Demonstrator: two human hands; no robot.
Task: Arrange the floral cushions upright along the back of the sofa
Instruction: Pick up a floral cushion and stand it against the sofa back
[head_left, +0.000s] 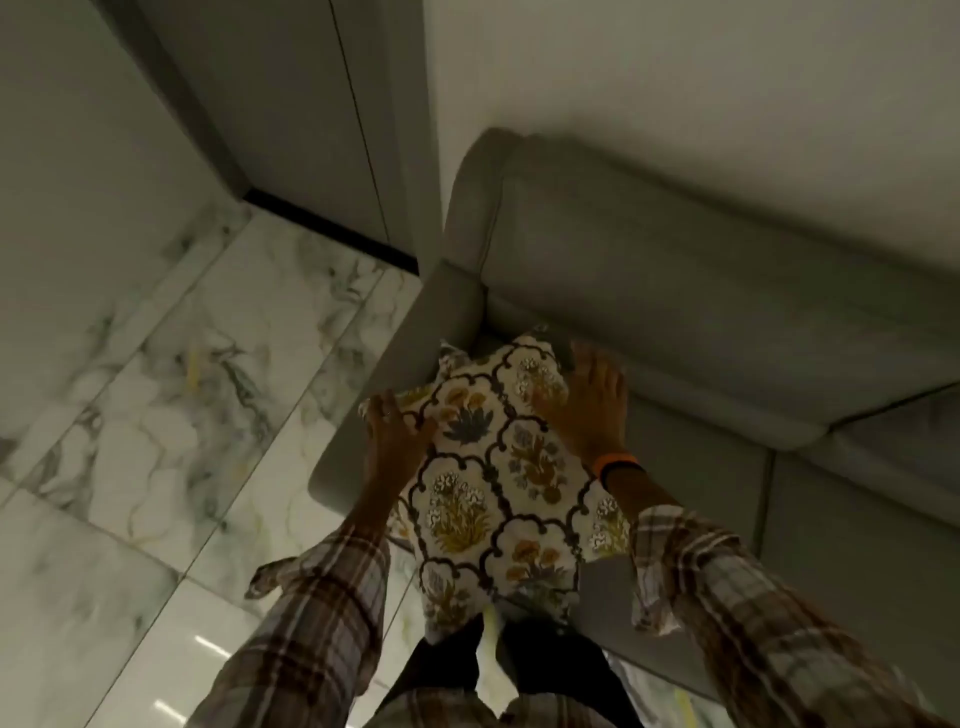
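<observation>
One floral cushion (488, 478), white with dark scalloped outlines and yellow and blue flowers, is held over the left end of the grey sofa (701, 270). My left hand (392, 431) grips its left edge, close to the sofa's armrest (415, 332). My right hand (592, 405) grips its right edge, an orange band on the wrist. The cushion's far corner reaches toward the corner where armrest and backrest meet. It lies tilted, its patterned face up toward me. Its near end hangs in front of my legs.
The sofa's backrest runs right along a white wall (675, 78). A marble-patterned tile floor (182, 389) spreads to the left. Grey cabinet doors (291, 104) stand behind the armrest. Bare seat cushions (857, 493) extend to the right.
</observation>
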